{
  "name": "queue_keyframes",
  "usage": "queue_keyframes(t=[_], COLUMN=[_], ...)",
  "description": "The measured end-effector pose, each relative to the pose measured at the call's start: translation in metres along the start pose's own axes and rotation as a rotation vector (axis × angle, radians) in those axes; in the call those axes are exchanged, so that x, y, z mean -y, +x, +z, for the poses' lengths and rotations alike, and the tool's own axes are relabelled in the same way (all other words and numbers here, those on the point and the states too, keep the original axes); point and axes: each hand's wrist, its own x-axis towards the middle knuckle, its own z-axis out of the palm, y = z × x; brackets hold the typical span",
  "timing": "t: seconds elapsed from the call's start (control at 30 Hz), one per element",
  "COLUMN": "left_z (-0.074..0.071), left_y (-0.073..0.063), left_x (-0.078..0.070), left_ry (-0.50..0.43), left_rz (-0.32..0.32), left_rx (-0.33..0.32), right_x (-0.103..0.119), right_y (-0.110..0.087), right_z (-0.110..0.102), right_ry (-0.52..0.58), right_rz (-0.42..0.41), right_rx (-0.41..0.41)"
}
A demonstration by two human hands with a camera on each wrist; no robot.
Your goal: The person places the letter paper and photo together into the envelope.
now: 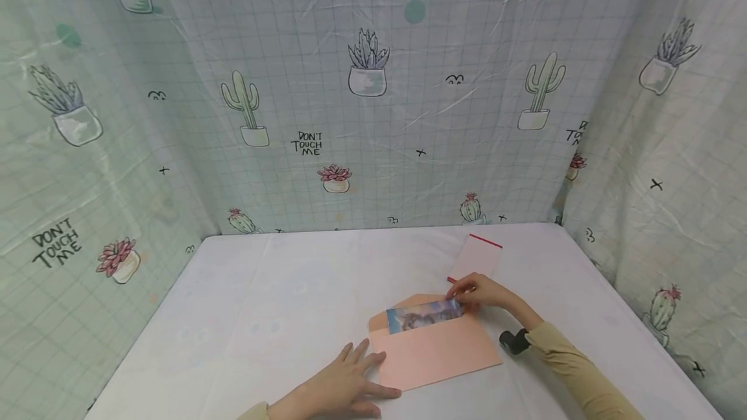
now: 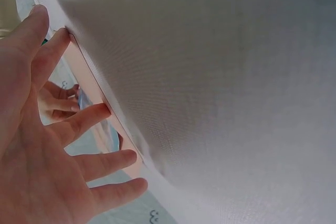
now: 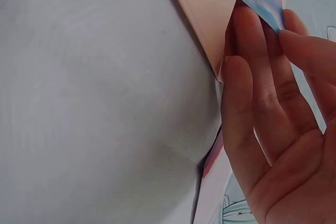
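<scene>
At lower centre, right hand pinched card sticking out of envelope; left hand, fingers spread, touched envelope's edge. Weak bracing could've let envelope slip, creasing card.

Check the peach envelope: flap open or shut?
Open: the flap of the envelope is folded back, and a picture card, pinched by the right hand, sticks out.

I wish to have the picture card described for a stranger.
On the white table, find the peach envelope. The picture card shows along its open flap, one corner pinched by the right hand. Unlike the plain envelope, it bears a colourful, bluish printed picture.
</scene>
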Motion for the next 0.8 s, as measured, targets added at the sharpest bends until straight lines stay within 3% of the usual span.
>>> queue_keyframes(t=[0.4, 0.8], left_z=[0.0036, 0.0039], left_y=[0.0011, 0.0015], left_x=[0.0008, 0.0013], left_ry=[0.002, 0.020], left_rz=[-0.013, -0.029], left_rx=[0.008, 0.011], right_x=[0.0049, 0.0018], right_y=[0.0011, 0.0071], right_z=[0.0006, 0.0046], right_ry=[0.005, -0.079], right_rz=[0.004, -0.030], right_rx=[0.071, 0.114])
